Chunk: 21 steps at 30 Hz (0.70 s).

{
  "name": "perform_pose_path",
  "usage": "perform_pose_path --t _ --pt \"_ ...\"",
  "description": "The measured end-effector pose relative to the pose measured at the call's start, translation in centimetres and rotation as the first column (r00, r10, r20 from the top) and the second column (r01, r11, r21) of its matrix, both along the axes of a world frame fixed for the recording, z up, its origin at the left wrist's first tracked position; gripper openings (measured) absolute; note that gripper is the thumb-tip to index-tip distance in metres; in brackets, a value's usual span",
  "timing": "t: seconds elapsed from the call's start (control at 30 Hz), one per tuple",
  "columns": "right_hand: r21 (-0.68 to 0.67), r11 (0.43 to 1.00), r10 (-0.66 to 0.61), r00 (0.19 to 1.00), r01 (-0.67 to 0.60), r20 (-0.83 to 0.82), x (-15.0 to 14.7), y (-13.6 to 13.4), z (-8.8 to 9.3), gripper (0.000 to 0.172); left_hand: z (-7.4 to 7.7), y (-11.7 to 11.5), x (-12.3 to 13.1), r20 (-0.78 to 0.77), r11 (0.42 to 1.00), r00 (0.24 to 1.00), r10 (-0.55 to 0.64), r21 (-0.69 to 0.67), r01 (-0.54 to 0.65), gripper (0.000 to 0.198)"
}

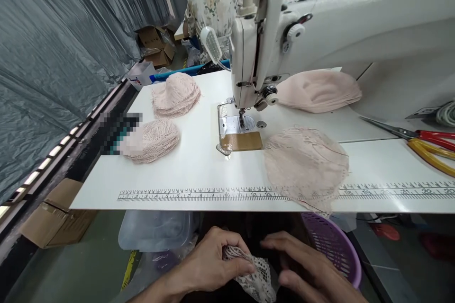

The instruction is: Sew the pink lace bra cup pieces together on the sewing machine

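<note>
My left hand (pixel 216 260) is closed round a bunched piece of lace (pixel 261 277), pale and open-meshed, held low over my lap in front of the table edge. Just right of the lace, my right hand (pixel 309 265) has its thumb and fingers apart and grips nothing. On the table above it lies a flat, sheer pink lace piece (pixel 307 165), partly over the printed ruler and overhanging the front edge. The white sewing machine (pixel 245 61) stands beyond, its presser foot (pixel 242 119) over the metal needle plate.
Two stacks of pink lace pieces (pixel 176 94) (pixel 152 141) lie on the left of the table. Pink padded cups (pixel 320 90) rest under the machine arm. Scissors (pixel 419 135) lie at right. Below are a purple basket (pixel 336 251) and a clear plastic bin (pixel 154 232). A person (pixel 213 9) sits ahead.
</note>
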State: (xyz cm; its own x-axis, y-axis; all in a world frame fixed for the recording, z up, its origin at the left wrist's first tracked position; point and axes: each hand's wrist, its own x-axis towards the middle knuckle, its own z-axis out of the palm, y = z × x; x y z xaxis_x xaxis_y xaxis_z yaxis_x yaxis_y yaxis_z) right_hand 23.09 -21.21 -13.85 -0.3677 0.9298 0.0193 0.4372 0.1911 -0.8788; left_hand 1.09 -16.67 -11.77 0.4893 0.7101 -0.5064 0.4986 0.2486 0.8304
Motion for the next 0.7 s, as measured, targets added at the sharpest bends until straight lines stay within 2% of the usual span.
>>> perform_pose_path --t 0.1,0.13,0.2,0.23,0.27,0.33,0.4,0.47,0.53,0.6,0.7 --pt "-0.170 0.983 0.051 0.991 -0.071 -0.121 -2.0 1.2 0.7 0.024 0.4 -0.5 -0.4 -0.044 0.990 0.997 -0.062 0.121 0.067 0.016" --pt "-0.192 0.977 0.066 0.990 -0.089 -0.123 -2.4 1.4 0.6 0.020 0.5 -0.7 -0.5 -0.052 0.982 0.996 -0.068 0.171 0.076 0.015" --pt "-0.134 0.984 0.105 0.989 -0.119 -0.102 -2.8 1.4 0.5 0.018 0.5 -1.1 -0.6 -0.067 0.934 0.995 -0.080 0.345 0.098 0.015" --pt "-0.067 0.988 0.132 0.988 -0.138 -0.085 -2.9 1.2 0.4 0.020 0.3 -1.3 -0.5 -0.073 0.877 0.993 -0.093 0.466 0.116 0.016" --pt "-0.002 0.988 0.156 0.986 -0.156 -0.057 -2.8 1.0 0.5 0.020 0.2 -1.4 -0.5 -0.082 0.792 0.990 -0.112 0.594 0.138 0.019" --pt "0.109 0.977 0.187 0.982 -0.186 -0.002 -2.6 0.7 0.7 0.020 -0.3 -1.6 -0.4 -0.106 0.572 0.983 -0.151 0.801 0.174 0.022" --pt "0.173 0.966 0.196 0.981 -0.193 0.000 -2.1 0.4 0.9 0.021 -0.7 -1.6 -0.5 -0.129 0.378 0.978 -0.167 0.907 0.184 0.021" --pt "0.220 0.966 0.147 0.988 -0.134 -0.042 -1.7 0.2 0.7 0.020 -1.0 -1.6 -0.7 -0.149 0.246 0.973 -0.176 0.950 0.190 0.019" --pt "0.241 0.970 0.030 0.999 -0.020 -0.039 -1.4 0.0 0.4 0.012 -1.2 -1.6 -1.0 -0.164 0.157 0.966 -0.202 0.968 0.197 0.022" --pt "0.285 0.956 -0.069 0.998 0.065 0.006 -1.5 0.0 0.2 0.007 -1.2 -1.6 -1.2 -0.177 0.095 0.959 -0.222 0.975 0.202 0.026" --pt "0.324 0.946 -0.029 0.999 0.017 0.030 -2.3 0.1 0.3 0.013 -1.2 -1.7 -1.2 -0.194 0.049 0.956 -0.218 0.977 0.210 0.026"
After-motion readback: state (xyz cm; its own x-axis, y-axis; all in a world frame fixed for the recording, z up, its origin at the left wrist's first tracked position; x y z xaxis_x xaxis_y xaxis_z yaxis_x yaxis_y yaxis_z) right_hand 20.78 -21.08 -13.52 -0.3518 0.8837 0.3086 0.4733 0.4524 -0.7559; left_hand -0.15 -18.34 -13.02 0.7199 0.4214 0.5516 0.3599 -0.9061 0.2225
